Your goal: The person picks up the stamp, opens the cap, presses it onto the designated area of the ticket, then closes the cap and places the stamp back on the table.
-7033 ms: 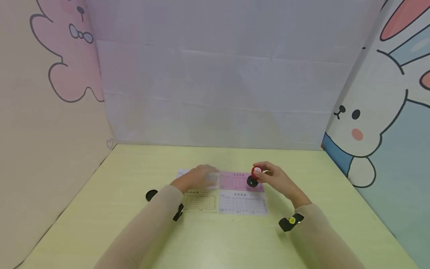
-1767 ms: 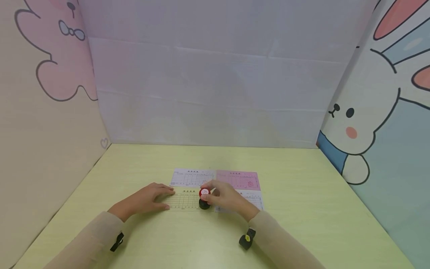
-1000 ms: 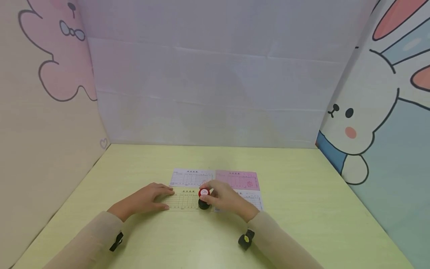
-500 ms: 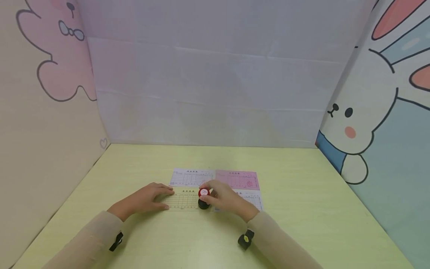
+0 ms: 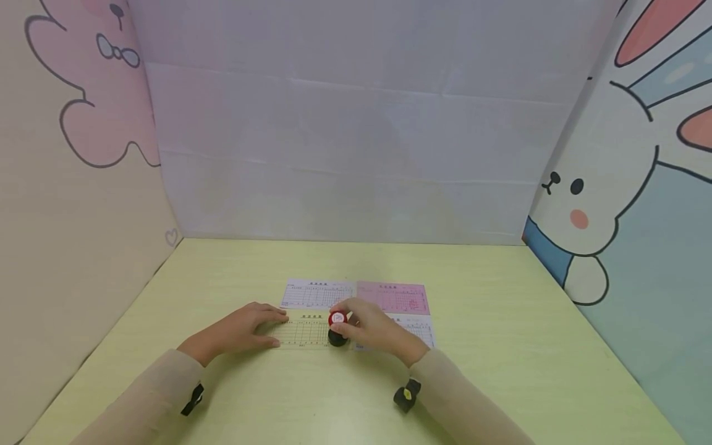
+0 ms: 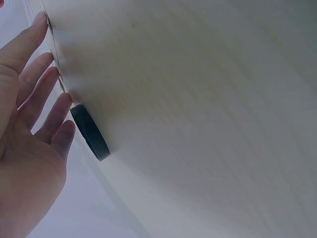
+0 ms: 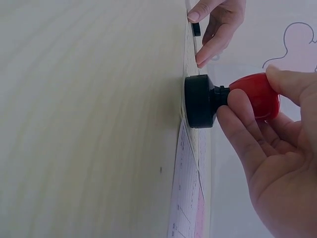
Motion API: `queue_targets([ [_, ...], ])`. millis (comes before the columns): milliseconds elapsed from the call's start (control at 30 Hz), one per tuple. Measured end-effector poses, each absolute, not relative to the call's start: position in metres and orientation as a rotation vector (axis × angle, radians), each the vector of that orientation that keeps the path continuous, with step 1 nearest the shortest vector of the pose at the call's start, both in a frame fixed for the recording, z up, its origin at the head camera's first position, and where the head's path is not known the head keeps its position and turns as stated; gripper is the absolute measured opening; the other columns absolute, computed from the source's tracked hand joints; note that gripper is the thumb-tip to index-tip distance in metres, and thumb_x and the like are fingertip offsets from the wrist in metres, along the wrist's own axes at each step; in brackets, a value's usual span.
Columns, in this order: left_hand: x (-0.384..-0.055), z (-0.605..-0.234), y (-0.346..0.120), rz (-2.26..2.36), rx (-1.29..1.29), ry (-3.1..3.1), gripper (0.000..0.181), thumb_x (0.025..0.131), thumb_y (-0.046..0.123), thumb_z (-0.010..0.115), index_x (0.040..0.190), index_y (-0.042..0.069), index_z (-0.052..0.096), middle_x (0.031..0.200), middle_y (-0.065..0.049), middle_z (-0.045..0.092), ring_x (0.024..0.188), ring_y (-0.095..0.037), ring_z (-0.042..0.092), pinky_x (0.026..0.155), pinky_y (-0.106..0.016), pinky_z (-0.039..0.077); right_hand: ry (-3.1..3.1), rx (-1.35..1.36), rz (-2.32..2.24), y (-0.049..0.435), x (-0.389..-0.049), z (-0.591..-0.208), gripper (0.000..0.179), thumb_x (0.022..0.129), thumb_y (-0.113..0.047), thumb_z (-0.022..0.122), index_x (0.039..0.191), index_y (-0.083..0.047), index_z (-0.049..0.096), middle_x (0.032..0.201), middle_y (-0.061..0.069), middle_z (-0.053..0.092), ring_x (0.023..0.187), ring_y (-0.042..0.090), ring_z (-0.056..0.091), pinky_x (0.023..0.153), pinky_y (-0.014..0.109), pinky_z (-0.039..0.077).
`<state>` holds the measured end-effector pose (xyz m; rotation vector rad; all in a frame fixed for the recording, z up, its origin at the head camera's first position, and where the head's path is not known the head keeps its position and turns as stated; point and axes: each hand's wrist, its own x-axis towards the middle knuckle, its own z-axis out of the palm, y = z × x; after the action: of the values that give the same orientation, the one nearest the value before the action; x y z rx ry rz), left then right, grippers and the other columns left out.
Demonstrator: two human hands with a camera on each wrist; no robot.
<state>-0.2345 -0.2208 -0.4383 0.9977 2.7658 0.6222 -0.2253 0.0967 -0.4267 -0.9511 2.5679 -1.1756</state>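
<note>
My right hand point(image 5: 378, 329) grips the red handle of a round stamp point(image 7: 255, 96). The stamp stands upright, its black base point(image 7: 198, 101) down on the right end of a yellow form point(image 5: 303, 332). The printed side of the base is hidden. At the left edge of that form, my left hand point(image 5: 239, 334) rests with its fingers extended, fingertips on the paper. A flat black round cap point(image 6: 90, 133) lies on the table close by the left fingertips; in the head view the left hand hides it.
A white form point(image 5: 317, 294) and a pink form point(image 5: 392, 298) lie behind the yellow one; the pink one bears a red stamp mark point(image 5: 414, 304). Another white form point(image 5: 417, 329) is partly under the right hand. Walls with cartoon drawings enclose the table point(image 5: 311, 402).
Since the oldest frame, the right hand has brought the stamp from the pink form to the yellow one, and a red mark shows on the pink. The left hand moved left; lately both stay still.
</note>
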Motion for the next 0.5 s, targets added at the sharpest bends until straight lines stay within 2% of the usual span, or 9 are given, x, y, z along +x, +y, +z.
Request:
queue_targets([
  [500,-0.2345,-0.4406,-0.2232,0.625,0.992,2.770,0.055,0.090,0.036,0.076,0.134,0.006,0.064,0.137,-0.012,0.059,0.128,-0.040,0.050,0.106,-0.059,0.039,2.522,-0.945,-1.222,0.0977,-0.2259,-0.4262,0.032,0.100,-0.027,0.066,0.125,-0.008,0.063,0.109,0.001,0.064,0.081,0.010,0.063,0.070,0.025,0.053],
])
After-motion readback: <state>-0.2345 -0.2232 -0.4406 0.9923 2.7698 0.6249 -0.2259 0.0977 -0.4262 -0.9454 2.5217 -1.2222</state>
